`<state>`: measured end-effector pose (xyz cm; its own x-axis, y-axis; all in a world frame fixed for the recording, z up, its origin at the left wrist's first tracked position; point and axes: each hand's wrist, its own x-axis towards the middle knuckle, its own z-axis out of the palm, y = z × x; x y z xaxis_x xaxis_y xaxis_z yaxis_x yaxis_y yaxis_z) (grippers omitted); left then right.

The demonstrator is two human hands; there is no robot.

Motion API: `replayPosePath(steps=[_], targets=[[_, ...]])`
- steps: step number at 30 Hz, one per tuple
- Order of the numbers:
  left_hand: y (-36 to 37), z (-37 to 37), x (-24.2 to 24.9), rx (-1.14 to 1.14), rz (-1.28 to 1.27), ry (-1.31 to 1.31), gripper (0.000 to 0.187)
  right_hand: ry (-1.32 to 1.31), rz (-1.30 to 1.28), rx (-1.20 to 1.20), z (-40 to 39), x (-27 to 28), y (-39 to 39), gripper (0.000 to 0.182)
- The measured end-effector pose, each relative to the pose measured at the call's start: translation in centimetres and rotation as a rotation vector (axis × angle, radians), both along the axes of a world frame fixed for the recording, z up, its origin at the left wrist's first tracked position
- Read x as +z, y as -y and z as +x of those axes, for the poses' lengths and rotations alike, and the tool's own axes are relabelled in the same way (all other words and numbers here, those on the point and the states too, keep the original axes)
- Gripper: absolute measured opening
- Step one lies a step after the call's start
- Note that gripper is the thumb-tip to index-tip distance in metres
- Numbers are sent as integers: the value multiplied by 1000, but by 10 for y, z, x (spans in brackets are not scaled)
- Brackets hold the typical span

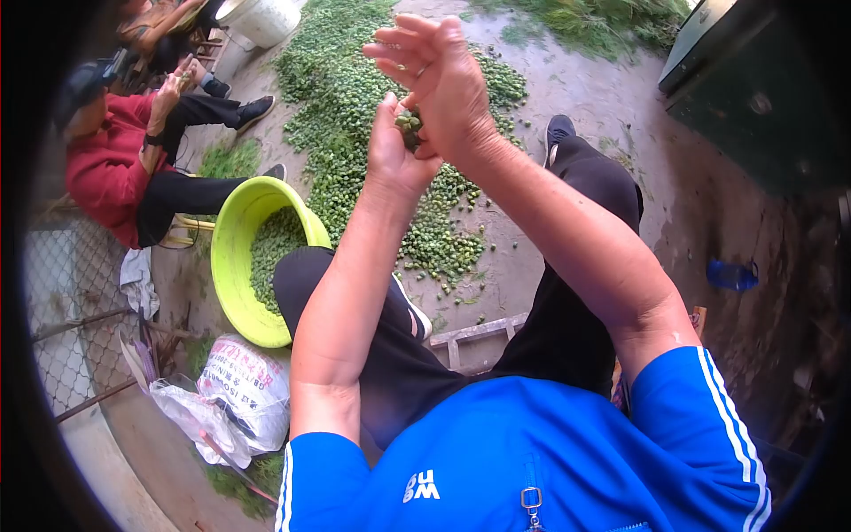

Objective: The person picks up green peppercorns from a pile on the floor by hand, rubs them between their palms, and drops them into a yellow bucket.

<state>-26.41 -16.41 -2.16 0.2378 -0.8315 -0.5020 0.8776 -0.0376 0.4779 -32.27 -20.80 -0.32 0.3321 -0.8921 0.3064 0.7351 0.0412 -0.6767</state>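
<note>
Cradling small green fruits (409, 125) in the curled fingers of the left hand (401, 152), while holding the right hand (443, 89) right beside, with fingers extended and slightly apart.

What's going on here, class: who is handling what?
A person in a blue shirt sits holding a few small green fruits in the left hand, with the right hand open just above. A heap of similar fruits covers the ground ahead, and more lie in a yellow-green basin by the left knee. A co-worker in red sits nearby, hands raised.
</note>
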Motion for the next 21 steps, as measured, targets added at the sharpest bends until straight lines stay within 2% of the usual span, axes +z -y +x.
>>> replayPosePath(steps=[2,3,7,9,11,13,15,16,18,19,21], targets=[[-2,34,-29,-283,-339,-161,37,-16,55,-121,-6,-1,15,62],[-6,37,-15,-250,-285,-167,41,-13,54,-117,-8,-1,18,62],[-38,110,13,-272,-392,-15,30,-86,280,-30,-13,-1,20,51],[-67,157,31,-86,-286,243,27,-106,320,56,-14,-2,19,48],[-108,228,32,1,-230,457,28,-112,329,61,-17,-2,20,47],[-153,288,32,94,-12,723,36,-61,390,168,-18,-3,23,48],[-182,289,43,277,479,1162,47,-78,382,191,-17,-4,24,51],[-195,302,41,277,483,1162,47,-64,382,193,-16,-6,25,51],[-214,322,34,380,680,1372,50,-35,388,204,-16,-9,26,53],[-214,320,33,377,687,1368,50,-40,394,206,-16,-12,26,53],[-202,311,35,276,537,1332,46,-17,376,217,-13,-15,28,53]])
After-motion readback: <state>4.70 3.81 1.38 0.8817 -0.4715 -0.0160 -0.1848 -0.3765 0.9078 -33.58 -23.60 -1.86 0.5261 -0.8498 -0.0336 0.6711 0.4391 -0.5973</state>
